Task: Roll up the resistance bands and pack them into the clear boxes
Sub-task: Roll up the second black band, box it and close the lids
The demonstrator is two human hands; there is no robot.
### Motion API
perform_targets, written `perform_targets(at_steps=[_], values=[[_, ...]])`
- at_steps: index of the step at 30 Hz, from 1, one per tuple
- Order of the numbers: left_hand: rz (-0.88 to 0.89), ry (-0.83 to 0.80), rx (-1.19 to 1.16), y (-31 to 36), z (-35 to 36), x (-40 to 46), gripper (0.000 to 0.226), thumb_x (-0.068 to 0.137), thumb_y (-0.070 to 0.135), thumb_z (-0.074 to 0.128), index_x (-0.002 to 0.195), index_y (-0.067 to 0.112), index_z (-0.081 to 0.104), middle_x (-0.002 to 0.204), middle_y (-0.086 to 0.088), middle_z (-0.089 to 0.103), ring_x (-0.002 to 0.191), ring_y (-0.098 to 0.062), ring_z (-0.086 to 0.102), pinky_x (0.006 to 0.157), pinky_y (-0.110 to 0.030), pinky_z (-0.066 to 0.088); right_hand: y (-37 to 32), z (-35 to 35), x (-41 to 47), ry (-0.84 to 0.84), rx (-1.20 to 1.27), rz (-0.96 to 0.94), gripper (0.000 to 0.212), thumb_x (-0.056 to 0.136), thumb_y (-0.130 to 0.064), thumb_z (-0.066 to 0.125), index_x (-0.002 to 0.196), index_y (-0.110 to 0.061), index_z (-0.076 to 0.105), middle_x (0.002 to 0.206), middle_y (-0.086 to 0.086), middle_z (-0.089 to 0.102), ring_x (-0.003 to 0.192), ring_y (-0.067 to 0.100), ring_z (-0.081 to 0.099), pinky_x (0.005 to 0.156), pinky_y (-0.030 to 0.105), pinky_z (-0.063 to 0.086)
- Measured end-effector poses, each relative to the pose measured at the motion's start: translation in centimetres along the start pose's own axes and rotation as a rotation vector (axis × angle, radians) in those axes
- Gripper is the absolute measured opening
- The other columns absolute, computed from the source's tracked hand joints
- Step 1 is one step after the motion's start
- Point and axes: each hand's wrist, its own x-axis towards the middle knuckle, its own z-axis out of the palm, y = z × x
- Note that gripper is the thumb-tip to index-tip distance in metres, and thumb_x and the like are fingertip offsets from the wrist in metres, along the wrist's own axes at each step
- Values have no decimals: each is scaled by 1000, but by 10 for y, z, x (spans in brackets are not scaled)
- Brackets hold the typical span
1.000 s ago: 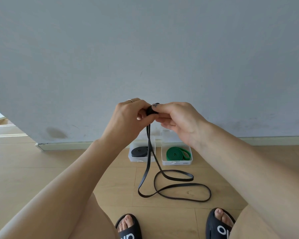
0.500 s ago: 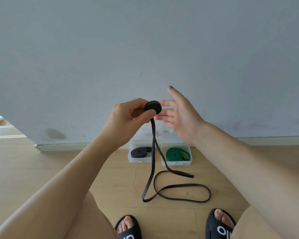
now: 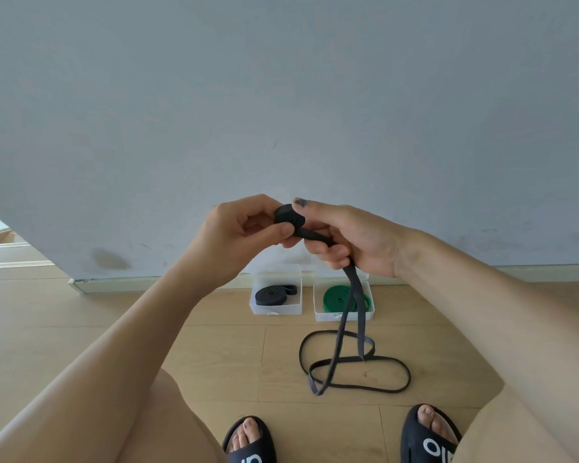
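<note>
Mid-roll on black band (image 3: 350,295): small coil (image 3: 288,218) pinched by left hand (image 3: 244,235), right hand (image 3: 351,238) fingers curled round tail. Rest of band looped on floor (image 3: 181,345) before two clear boxes (image 3: 276,310), each packed. Next: keep winding, feeding slack taut. Half second earlier, right hand open, off band.

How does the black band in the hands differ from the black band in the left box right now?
The held band is only partly rolled: a small coil pinched between left hand and right hand, its long tail looping on the floor. The boxed band is fully coiled, with only a short end sticking out. The held band is up in the air; the boxed one lies flat in the left box. Both are black.
</note>
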Motion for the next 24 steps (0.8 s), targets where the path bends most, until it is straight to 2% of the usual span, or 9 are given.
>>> perform_targets(at_steps=[4, 8, 10, 13, 16, 18, 20, 22, 24], values=[[119, 24, 188, 0, -1, 0, 15, 92, 3, 73, 95, 18, 73, 85, 8, 77, 86, -9, 75, 85, -23, 58, 0, -3, -4, 53, -55, -61, 55, 102, -47, 55, 112, 5, 70, 67, -3, 51, 52, 12, 27, 54, 28, 22], [230, 45, 243, -6, 1, 2, 11, 91, 3, 75, 101, 9, 74, 93, 1, 77, 92, -12, 76, 86, -20, 58, -1, -1, -9, 163, -218, -159, 34, 98, -44, 66, 88, -12, 76, 67, -3, 60, 54, 13, 35, 55, 24, 30], [104, 34, 154, -9, 5, 1, 19, 92, 1, 72, 108, 11, 73, 98, 1, 78, 96, -14, 76, 88, -21, 57, 2, -1, -13, 269, -409, -217, 28, 96, -44, 69, 87, -18, 74, 67, -5, 66, 55, 9, 47, 58, 22, 36], [-241, -114, -184, -15, 5, 2, 31, 95, -5, 57, 121, 10, 66, 111, -3, 76, 101, -22, 75, 89, -26, 57, 12, 3, -16, 416, -643, -336, 19, 93, -41, 73, 90, -22, 72, 72, -3, 70, 66, 14, 60, 62, 31, 43], [-503, -277, -571, -13, 4, 4, 38, 94, 25, 47, 115, 2, 68, 100, -12, 73, 85, -23, 69, 78, -29, 57, 19, 6, -15, 446, -854, -436, 23, 92, -39, 73, 97, -17, 69, 74, -4, 65, 67, 19, 58, 62, 35, 45], [-477, -287, -541, -12, 9, 4, 38, 104, 37, 49, 106, 6, 69, 90, -6, 69, 75, -18, 62, 71, -26, 53, 22, 9, -14, 448, -994, -505, 25, 94, -40, 71, 99, -16, 67, 74, -6, 62, 65, 19, 55, 59, 33, 42], [-371, -228, -391, -11, 15, 3, 32, 107, 29, 49, 94, 7, 67, 81, 1, 63, 69, -14, 55, 68, -24, 49, 24, 12, -13, 456, -1062, -553, 28, 94, -43, 68, 98, -16, 66, 74, -8, 59, 64, 17, 53, 58, 32, 40], [-305, -201, -295, -10, 15, 4, 28, 105, 24, 51, 86, 8, 63, 77, 3, 62, 67, -13, 51, 69, -23, 47, 26, 15, -13, 467, -1028, -538, 28, 92, -44, 69, 99, -17, 64, 75, -9, 60, 64, 15, 54, 58, 31, 43], [-261, -185, -215, -9, 11, 4, 25, 105, 20, 55, 87, 6, 64, 77, 4, 64, 66, -15, 52, 70, -21, 48, 26, 15, -13, 442, -926, -482, 25, 91, -37, 73, 105, -19, 62, 79, -10, 64, 67, 12, 58, 61, 31, 46]])
